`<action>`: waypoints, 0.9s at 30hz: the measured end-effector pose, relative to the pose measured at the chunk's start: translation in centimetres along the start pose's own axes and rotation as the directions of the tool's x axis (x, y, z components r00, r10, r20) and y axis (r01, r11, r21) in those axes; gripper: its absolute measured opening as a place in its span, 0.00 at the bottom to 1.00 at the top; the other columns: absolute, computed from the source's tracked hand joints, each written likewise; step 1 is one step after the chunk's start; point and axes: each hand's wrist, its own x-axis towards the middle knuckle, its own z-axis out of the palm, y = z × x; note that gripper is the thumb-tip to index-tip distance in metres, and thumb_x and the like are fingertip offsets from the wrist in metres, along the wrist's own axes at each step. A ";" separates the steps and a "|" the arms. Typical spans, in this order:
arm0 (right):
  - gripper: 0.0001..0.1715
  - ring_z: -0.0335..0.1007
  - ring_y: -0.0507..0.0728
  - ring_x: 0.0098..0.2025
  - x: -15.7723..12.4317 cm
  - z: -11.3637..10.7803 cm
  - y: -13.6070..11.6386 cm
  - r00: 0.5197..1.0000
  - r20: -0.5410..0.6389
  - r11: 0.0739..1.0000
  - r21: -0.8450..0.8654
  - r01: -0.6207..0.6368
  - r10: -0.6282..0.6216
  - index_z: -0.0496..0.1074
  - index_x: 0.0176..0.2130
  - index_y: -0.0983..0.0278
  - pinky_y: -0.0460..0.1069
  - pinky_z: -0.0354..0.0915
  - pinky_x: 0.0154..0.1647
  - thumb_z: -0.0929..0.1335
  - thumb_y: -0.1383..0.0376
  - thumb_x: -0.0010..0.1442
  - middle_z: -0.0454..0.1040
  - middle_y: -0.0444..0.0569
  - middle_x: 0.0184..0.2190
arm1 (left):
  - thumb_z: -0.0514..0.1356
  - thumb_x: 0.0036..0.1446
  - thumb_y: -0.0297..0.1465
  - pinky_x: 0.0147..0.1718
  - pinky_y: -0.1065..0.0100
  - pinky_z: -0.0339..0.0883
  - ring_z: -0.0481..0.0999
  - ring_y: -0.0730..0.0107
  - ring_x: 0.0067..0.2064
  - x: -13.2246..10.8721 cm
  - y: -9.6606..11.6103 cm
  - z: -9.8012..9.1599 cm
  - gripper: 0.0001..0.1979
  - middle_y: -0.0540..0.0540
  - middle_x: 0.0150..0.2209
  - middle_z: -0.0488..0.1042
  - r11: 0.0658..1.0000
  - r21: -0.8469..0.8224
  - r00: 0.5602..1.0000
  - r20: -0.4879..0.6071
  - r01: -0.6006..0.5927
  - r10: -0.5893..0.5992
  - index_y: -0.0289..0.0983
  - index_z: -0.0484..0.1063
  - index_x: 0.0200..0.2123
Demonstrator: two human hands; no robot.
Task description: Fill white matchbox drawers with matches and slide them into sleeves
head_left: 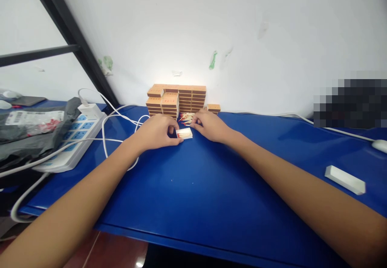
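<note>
Starting at the front edge of the glossy blue bench [181,203], we find a small white rectangular block [344,180] on the right-hand part, beyond the right forearm. A white power strip with blue sockets [79,135] lies near the left edge, and white cables run from that side towards the rear.

Farther in, short of the rear edge and near its middle, lies the open white cardboard matchbox tray [189,132]. Our left hand [160,131] has its grip clamped on the tray's left end, thumb along the near side. A few red-tipped wooden matches lie inside, with heads to the left; white cardboard shows beside them, so we judge the tray partly filled. No outer sleeve covers it.

Just behind the tray, we see a loose pile of red-tipped matches [186,117], lying crosswise on the bench. Our right hand [209,125] is at the pile's right side, fingertips bent close together; we cannot tell whether that grip has a match. The pile holds more matches than we can see in the tray.

Along the rear edge, we note stacked orange-topped matchboxes with brown sides [163,105], lined up in columns against the white wall [187,30]. One single orange-topped matchbox [214,107] stands apart, to the right of the stack.
</note>
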 end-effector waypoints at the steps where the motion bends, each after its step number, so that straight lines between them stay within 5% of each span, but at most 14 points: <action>1: 0.06 0.70 0.59 0.41 0.1 -0.1 0.0 1.000 0.008 1.000 -0.004 -0.007 0.008 0.77 0.38 0.64 0.51 0.62 0.44 0.71 0.66 0.70 0.75 0.53 0.40 | 0.71 0.55 0.41 0.31 0.67 0.61 0.77 0.66 0.32 0.0 0.0 0.0 0.13 0.47 0.32 0.82 1.000 -0.002 1.000 0.001 0.000 0.000 0.38 0.83 0.37; 14: 0.06 0.67 0.55 0.35 0.2 -2.0 -2.3 0.981 0.117 0.975 0.179 0.131 -0.153 0.78 0.36 0.64 0.50 0.58 0.38 0.72 0.66 0.67 0.75 0.48 0.33 | 0.71 0.54 0.39 0.31 0.67 0.61 0.77 0.67 0.30 -0.1 -0.1 0.1 0.12 0.48 0.31 0.82 1.000 0.000 1.000 -0.022 -0.005 0.005 0.37 0.84 0.37; 19: 0.05 0.68 0.57 0.38 0.3 -0.7 -0.2 0.992 -0.100 0.984 0.151 0.096 -0.082 0.79 0.43 0.65 0.51 0.62 0.43 0.71 0.66 0.69 0.75 0.51 0.39 | 0.71 0.55 0.41 0.31 0.67 0.62 0.77 0.67 0.32 0.0 0.0 0.1 0.13 0.48 0.32 0.82 1.000 -0.002 1.000 -0.006 0.001 -0.001 0.38 0.84 0.37; 27: 0.06 0.68 0.57 0.40 0.3 -0.1 1.7 0.998 -0.037 0.993 0.106 0.052 -0.048 0.77 0.36 0.64 0.51 0.63 0.44 0.71 0.69 0.68 0.75 0.51 0.39 | 0.71 0.55 0.42 0.31 0.66 0.62 0.77 0.66 0.32 -0.1 0.2 -0.1 0.13 0.47 0.33 0.82 1.000 0.011 1.000 0.004 0.003 -0.003 0.38 0.84 0.37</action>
